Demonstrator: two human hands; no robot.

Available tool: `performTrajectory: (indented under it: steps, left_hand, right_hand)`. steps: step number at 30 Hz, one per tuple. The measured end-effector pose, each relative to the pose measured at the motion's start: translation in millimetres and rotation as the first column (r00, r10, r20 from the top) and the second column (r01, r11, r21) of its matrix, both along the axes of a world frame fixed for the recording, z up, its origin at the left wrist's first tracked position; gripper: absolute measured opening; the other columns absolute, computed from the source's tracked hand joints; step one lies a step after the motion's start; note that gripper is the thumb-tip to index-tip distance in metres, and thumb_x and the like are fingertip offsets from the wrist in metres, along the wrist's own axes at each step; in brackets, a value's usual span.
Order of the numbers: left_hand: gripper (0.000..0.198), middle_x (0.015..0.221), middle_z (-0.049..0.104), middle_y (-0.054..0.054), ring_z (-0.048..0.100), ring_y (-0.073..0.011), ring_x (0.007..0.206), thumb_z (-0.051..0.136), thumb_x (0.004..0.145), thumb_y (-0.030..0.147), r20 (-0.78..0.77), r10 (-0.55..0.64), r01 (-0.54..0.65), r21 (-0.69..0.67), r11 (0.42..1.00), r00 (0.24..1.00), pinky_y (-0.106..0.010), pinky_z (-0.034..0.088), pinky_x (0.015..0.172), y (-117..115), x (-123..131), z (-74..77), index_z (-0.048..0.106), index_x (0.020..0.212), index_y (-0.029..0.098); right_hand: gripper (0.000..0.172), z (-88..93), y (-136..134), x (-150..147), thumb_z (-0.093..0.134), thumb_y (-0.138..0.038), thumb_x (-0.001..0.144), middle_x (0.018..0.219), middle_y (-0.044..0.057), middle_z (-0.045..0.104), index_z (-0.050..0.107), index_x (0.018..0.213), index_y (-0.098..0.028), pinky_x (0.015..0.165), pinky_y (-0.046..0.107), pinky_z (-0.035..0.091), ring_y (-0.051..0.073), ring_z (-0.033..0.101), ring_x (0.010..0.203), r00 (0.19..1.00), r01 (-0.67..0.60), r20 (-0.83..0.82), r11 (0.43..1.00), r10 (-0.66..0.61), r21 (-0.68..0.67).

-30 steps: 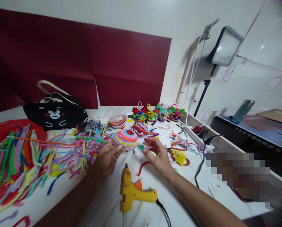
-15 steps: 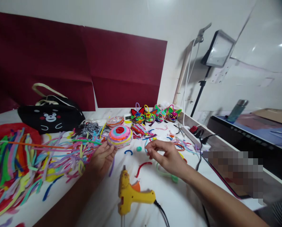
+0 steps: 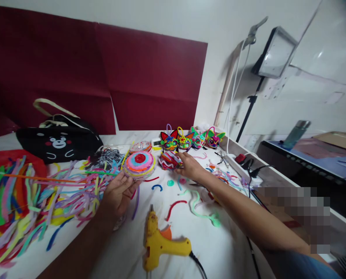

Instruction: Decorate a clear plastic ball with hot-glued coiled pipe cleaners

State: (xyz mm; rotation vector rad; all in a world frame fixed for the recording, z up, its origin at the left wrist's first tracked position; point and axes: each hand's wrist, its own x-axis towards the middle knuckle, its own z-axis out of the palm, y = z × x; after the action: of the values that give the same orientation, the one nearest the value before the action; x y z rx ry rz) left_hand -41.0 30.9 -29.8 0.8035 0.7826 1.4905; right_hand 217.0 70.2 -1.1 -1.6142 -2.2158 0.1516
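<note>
My left hand (image 3: 122, 192) pinches the near edge of a round pipe-cleaner disc (image 3: 139, 164), ringed in pink, orange, blue and yellow with a red centre. Farther right, my right hand (image 3: 190, 166) has its fingers closed at the right side of a striped pipe-cleaner piece (image 3: 169, 159) in red, white and blue. Between my forearms lies a yellow hot glue gun (image 3: 164, 242), nozzle pointing away from me. Near it are a red pipe-cleaner strip (image 3: 174, 208), a blue curved piece (image 3: 157, 187) and a small green coil (image 3: 170, 183).
Several colourful animal-faced ornaments (image 3: 184, 140) stand along the back. Loose pipe cleaners (image 3: 65, 193) cover the left side, before a black bag (image 3: 59, 141). A power strip (image 3: 245, 172) with plugs runs along the right edge. A pale green strip (image 3: 196, 205) lies under my right arm.
My right hand has reached forward to the striped red piece. The disc in my left hand has shifted slightly left in view, uncovering a red strip beside it.
</note>
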Motion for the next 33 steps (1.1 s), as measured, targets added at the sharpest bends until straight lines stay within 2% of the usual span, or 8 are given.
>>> performTrajectory:
  steps: [3,7,14,20,23,26,29,33]
  left_hand:
    - [0.05,0.117,0.07,-0.01,0.068,-0.0201,0.101,0.068,0.072,0.004,0.013,0.005,-0.005,0.007,1.0,1.0,-0.028,0.059,0.083,1.5,-0.4,-2.6,0.062,0.12,0.018]
    - [0.055,0.118,0.07,-0.009,0.067,-0.0218,0.107,0.07,0.072,0.006,0.001,-0.002,0.002,0.01,1.0,1.0,-0.025,0.059,0.081,3.1,-1.0,-7.2,0.061,0.124,0.02]
    - [0.055,0.125,0.067,-0.01,0.065,-0.0224,0.109,0.073,0.075,0.014,-0.05,-0.117,0.118,0.026,0.993,0.992,-0.022,0.058,0.08,-1.8,2.1,-7.7,0.06,0.128,0.02]
    - [0.054,0.124,0.068,-0.011,0.066,-0.0255,0.109,0.073,0.076,0.018,-0.077,-0.234,0.237,0.028,0.971,0.969,-0.028,0.057,0.083,-8.3,4.9,-7.1,0.061,0.128,0.02]
    - [0.05,0.122,0.068,-0.012,0.066,-0.0271,0.107,0.073,0.077,0.02,-0.081,-0.287,0.291,0.034,0.956,0.954,-0.033,0.056,0.084,-11.6,3.8,-5.7,0.063,0.126,0.02]
    - [0.05,0.118,0.07,-0.012,0.067,-0.0284,0.104,0.075,0.075,0.02,-0.069,-0.352,0.356,0.06,0.932,0.933,-0.033,0.056,0.081,-13.5,0.3,-7.0,0.065,0.124,0.021]
    - [0.05,0.112,0.072,-0.011,0.068,-0.0279,0.102,0.077,0.073,0.021,-0.065,-0.39,0.394,0.073,0.916,0.919,-0.03,0.056,0.076,-13.5,-3.4,-10.6,0.066,0.121,0.021]
    - [0.051,0.114,0.071,-0.012,0.066,-0.0288,0.106,0.079,0.072,0.024,-0.061,-0.411,0.415,0.066,0.908,0.91,-0.03,0.055,0.076,-13.1,-4.1,-12.0,0.066,0.121,0.021]
  right_hand:
    - [0.081,-4.4,27.1,-10.6,0.074,-0.036,0.074,0.135,0.017,0.05,0.036,0.144,-0.018,0.097,0.04,0.043,0.03,0.05,0.123,0.997,0.035,0.067,0.999,-0.036,0.012]
    - [0.094,-7.4,48.9,-23.2,0.08,-0.04,0.066,0.142,0.018,0.044,0.034,0.145,-0.022,0.103,0.051,0.036,0.036,0.039,0.132,0.983,-0.011,0.186,1.0,0.011,0.0]
    - [0.079,-17.8,60.4,-24.9,0.072,-0.034,0.071,0.136,0.017,0.048,0.039,0.142,-0.023,0.099,0.05,0.039,0.035,0.051,0.119,0.958,-0.061,0.279,0.998,0.058,0.0]
    - [0.088,-16.9,65.2,-12.8,0.078,-0.04,0.068,0.137,0.018,0.049,0.038,0.144,-0.02,0.097,0.052,0.04,0.038,0.048,0.124,0.956,-0.101,0.277,0.995,0.094,0.01]
    - [0.072,-6.4,73.8,-18.4,0.073,-0.044,0.076,0.138,0.017,0.05,0.048,0.138,-0.019,0.098,0.048,0.042,0.034,0.048,0.126,0.952,-0.177,0.257,0.984,0.164,0.027]
    - [0.048,6.2,87.3,-37.7,0.059,-0.033,0.091,0.139,0.013,0.052,0.051,0.135,-0.018,0.101,0.036,0.041,0.024,0.05,0.126,0.937,-0.285,0.235,0.955,0.259,0.082]
    - [0.038,13.4,104.4,-64.9,0.048,-0.02,0.096,0.138,0.012,0.054,0.052,0.134,-0.016,0.106,0.031,0.038,0.019,0.05,0.127,0.915,-0.359,0.239,0.926,0.325,0.115]
    - [0.031,11.0,127.1,-97.7,0.044,-0.017,0.099,0.134,0.012,0.057,0.058,0.126,-0.018,0.105,0.041,0.041,0.024,0.048,0.129,0.894,-0.391,0.273,0.917,0.355,0.086]
